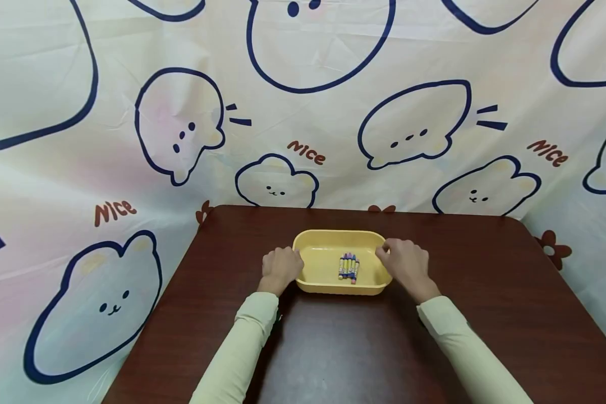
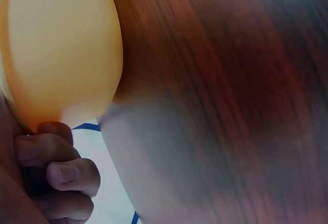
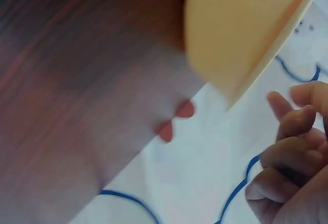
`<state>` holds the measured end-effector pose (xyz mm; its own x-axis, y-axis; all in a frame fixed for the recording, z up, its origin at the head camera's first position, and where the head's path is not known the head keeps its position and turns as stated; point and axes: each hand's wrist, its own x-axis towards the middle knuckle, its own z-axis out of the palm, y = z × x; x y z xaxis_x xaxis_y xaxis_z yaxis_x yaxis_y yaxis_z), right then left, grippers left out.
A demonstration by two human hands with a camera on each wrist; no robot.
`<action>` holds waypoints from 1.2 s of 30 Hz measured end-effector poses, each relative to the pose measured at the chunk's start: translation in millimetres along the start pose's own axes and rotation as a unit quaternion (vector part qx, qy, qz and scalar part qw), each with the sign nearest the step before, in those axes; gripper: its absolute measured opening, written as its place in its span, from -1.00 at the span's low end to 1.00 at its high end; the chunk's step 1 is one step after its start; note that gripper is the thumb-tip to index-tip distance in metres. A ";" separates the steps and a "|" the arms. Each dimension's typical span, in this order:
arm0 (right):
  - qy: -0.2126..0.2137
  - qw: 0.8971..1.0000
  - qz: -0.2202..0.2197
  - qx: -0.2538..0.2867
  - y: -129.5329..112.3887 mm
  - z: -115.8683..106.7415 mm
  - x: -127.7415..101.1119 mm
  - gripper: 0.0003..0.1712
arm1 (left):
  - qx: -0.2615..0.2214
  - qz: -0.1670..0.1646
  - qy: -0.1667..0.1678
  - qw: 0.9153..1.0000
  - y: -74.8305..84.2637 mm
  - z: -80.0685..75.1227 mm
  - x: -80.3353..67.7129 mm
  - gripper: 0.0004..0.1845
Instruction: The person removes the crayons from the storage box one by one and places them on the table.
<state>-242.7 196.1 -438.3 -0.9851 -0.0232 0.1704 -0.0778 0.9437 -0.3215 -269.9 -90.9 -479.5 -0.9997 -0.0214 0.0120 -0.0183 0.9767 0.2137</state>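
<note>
A yellow oblong tray (image 1: 319, 287) sits on the table, and several crayons (image 1: 348, 266) with purple and blue ends lie side by side in it. At its left end my left hand (image 1: 281, 266) holds the rim. The left wrist view shows its curled fingers (image 2: 65, 175) against the end of the tray (image 2: 66, 44). My right hand (image 1: 405, 264) hovers at the tray's right end. In the right wrist view its loosely bent fingers (image 3: 289, 155) stand apart from the tray wall (image 3: 230, 34), with nothing between them.
The dark brown wooden table (image 1: 328, 348) extends around the tray on all sides. Behind it and at both sides hangs a pale cloth (image 1: 303, 123) printed with blue outlined bears and red lettering.
</note>
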 end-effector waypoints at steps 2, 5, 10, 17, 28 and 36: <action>-0.020 0.999 -0.008 -0.026 -10.5 3.8 -1.5 -0.68 | 0.007 -0.001 -0.004 1.000 0.9 -0.1 -0.4 -0.48; -0.045 0.996 -0.024 -0.079 -23.7 10.1 -4.1 -0.58 | 0.012 -0.003 -0.005 1.000 2.5 0.3 -1.2 -0.48; -0.092 0.982 -0.042 -0.159 -39.1 16.7 -5.3 -0.69 | 0.011 -0.001 0.004 1.000 6.6 0.7 -1.9 -0.48; -0.155 0.972 -0.031 -0.172 -43.6 26.7 1.3 -0.84 | 0.012 0.003 0.010 1.000 6.5 1.7 -0.1 -0.47; -0.156 0.962 -0.029 -0.223 -46.7 38.5 6.6 -0.88 | 0.030 0.011 0.015 0.999 3.7 2.9 -2.1 -0.48; -0.151 0.967 -0.044 -0.199 -54.0 44.2 12.2 -0.85 | 0.037 -0.003 0.019 0.999 1.9 1.3 -3.9 -0.48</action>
<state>-257.4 130.3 -460.1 -0.9819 -0.1481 -0.1181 -0.1577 0.9845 0.0772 -266.0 -88.7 -480.4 -0.9982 -0.0345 0.0486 -0.0273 0.9895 0.1416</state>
